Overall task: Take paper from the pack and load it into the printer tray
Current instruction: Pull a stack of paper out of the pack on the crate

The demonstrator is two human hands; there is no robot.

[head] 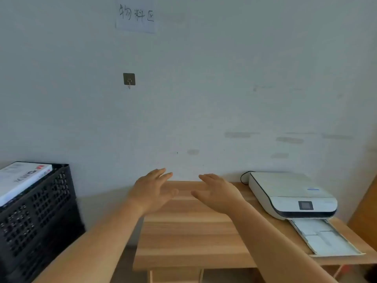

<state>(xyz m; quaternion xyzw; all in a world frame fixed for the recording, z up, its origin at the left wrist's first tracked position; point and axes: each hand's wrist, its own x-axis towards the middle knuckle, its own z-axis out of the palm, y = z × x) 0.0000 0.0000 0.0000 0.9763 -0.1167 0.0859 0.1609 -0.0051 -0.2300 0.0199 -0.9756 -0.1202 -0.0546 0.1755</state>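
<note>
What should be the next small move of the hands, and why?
Probably the left hand should swing left toward the paper pack lying on top of the black crate. Both it and the right hand hover open and empty over the wooden table, while the printer tray on the right is already pulled out.

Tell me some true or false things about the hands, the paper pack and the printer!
1. Both hands, left hand and right hand, are empty. True.
2. The paper pack lies on the wooden table. False: it rests on the black crate, left of the table.
3. The printer has its tray pulled out. True.
4. The printer sits on the table's left side. False: it is on the right.
</note>
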